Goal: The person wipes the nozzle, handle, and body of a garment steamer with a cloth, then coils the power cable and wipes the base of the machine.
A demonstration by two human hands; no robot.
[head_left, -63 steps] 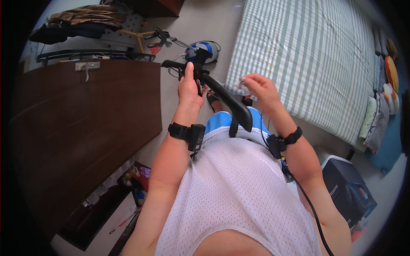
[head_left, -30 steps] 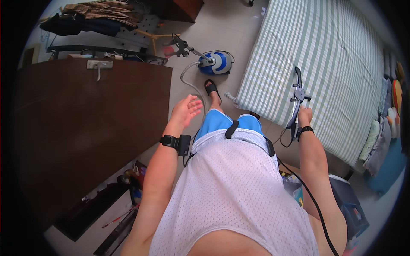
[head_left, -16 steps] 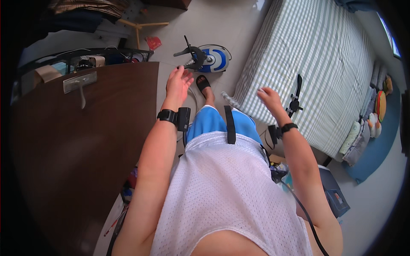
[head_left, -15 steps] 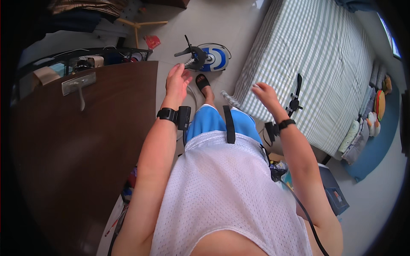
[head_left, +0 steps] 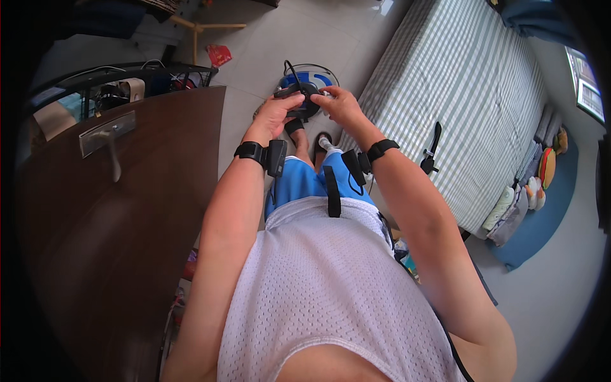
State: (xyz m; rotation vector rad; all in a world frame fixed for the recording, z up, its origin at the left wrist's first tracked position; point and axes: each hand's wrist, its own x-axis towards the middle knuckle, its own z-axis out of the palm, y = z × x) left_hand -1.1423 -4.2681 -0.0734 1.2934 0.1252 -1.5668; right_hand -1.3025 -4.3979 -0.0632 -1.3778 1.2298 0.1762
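Black bracket (head_left: 304, 105): held out ahead, between the two hands, over the blue base (head_left: 315, 79) of what looks like a garment steamer. Stretches both bare arms forward and inward, elbows a little bent, wrists at nearly the same level. Curls the left hand (head_left: 273, 118) narrowly around the bracket's left side, thumb pointing inward across it. Pinches the right side with the right hand (head_left: 340, 105), thumb and forefinger close together on the edge; cannot tell how the lower fingers lie. Partly hides the base with bracket and fingers.

To the left, close beside the forearm: dark brown door (head_left: 146, 235) with a lever handle (head_left: 113, 156). To the right: bed (head_left: 433, 76), leaving only a strip of floor (head_left: 248, 60) between. On the bed, well apart from either hand: slim black bar (head_left: 437, 135). Near the wooden legs (head_left: 195, 38) beyond the door: red packet (head_left: 219, 55). Along the bed's far side: rolled and folded bedding (head_left: 507, 216), burger-like cushion (head_left: 547, 167).

Smooth, pale tiles underfoot; checked green-and-white cloth over the bed; pierced white mesh in the vest (head_left: 337, 274), plain blue in the shorts (head_left: 296, 191).
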